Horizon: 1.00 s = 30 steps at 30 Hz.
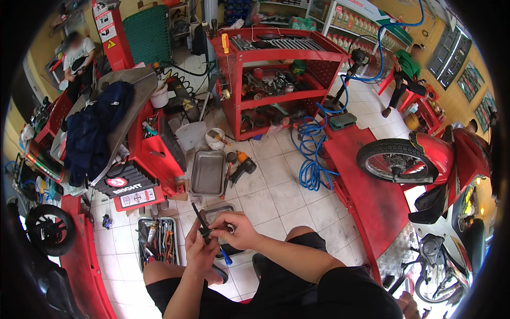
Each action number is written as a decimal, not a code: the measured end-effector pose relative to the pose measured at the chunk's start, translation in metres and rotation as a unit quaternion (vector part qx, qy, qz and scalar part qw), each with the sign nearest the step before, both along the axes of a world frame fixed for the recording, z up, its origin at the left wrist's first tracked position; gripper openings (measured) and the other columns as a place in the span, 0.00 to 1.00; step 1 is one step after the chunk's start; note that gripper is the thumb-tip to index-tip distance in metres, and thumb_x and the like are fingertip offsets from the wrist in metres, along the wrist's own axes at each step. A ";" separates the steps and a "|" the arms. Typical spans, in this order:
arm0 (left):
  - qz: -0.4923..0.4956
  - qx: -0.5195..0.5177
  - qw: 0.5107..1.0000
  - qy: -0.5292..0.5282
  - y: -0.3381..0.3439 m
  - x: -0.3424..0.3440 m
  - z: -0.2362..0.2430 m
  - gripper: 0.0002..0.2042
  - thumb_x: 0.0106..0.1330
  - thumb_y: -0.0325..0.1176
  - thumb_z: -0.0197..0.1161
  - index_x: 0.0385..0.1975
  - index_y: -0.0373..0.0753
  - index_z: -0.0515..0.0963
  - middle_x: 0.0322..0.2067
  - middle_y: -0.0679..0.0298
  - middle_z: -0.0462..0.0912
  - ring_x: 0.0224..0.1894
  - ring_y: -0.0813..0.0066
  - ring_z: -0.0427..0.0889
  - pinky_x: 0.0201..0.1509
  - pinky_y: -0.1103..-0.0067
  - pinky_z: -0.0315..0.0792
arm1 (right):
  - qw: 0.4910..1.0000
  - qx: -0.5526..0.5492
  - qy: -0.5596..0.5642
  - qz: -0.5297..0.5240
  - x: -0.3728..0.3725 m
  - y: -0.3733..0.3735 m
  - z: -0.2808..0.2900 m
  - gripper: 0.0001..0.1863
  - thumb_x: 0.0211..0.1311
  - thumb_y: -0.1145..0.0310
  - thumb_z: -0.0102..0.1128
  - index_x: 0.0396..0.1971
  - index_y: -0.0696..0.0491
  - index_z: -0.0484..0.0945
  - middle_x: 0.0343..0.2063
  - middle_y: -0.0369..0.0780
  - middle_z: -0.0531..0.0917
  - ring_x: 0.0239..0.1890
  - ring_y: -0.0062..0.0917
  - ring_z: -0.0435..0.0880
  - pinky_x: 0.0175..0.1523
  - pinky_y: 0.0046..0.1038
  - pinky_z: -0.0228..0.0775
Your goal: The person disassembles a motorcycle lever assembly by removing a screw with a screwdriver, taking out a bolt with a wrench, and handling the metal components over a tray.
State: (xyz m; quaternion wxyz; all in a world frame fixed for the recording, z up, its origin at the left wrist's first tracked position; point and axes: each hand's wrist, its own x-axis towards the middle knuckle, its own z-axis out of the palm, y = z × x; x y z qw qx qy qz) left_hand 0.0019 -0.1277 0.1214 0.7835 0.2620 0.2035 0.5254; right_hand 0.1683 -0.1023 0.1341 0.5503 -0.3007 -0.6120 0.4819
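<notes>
My left hand (197, 251) is closed around a slim black part (204, 229), whose dark rod-like end sticks up above the fingers. From the right, my right hand (234, 231) meets it, fingers bent and pinched at the same part. What kind of part it is cannot be made out. A blue handle (227, 257) shows just below the hands; whether it is held or lies lower down is unclear. Under the hands is a grey tray (222, 209), partly hidden by them. Left of my knee, a tray of hand tools (158, 240) holds several pliers and screwdrivers.
An empty-looking metal pan (207, 173) and a cordless drill (244, 167) lie ahead on the tiled floor. Beyond stands a red tool cart (229, 80). Blue hose coils (313, 154) lie beside a red lift platform (366, 212) bearing a red motorcycle (451, 159). Two people sit farther back.
</notes>
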 end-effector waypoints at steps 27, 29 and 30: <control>0.060 -0.006 0.993 0.104 0.010 0.006 -0.004 0.42 0.56 0.44 0.72 0.66 0.28 0.58 0.38 0.72 0.73 0.41 0.79 0.74 0.47 0.79 0.66 | 0.998 0.025 -0.045 0.020 0.006 0.015 -0.013 0.05 0.54 0.86 0.61 0.30 0.63 0.78 0.33 0.41 0.78 0.32 0.25 0.85 0.37 0.22 0.80; 0.012 0.014 0.997 0.077 0.016 0.010 -0.003 0.44 0.56 0.47 0.71 0.66 0.27 0.55 0.41 0.70 0.74 0.40 0.80 0.73 0.45 0.80 0.62 | 0.997 -0.055 0.025 0.049 0.012 0.015 -0.012 0.05 0.54 0.87 0.60 0.31 0.63 0.78 0.33 0.41 0.78 0.32 0.25 0.84 0.37 0.23 0.80; 0.012 0.010 0.997 0.071 0.017 0.008 -0.002 0.45 0.56 0.46 0.71 0.66 0.26 0.55 0.41 0.69 0.74 0.40 0.82 0.72 0.44 0.80 0.61 | 0.996 -0.064 0.032 0.061 0.009 0.015 -0.008 0.05 0.54 0.87 0.60 0.31 0.63 0.78 0.33 0.41 0.78 0.32 0.25 0.84 0.37 0.23 0.80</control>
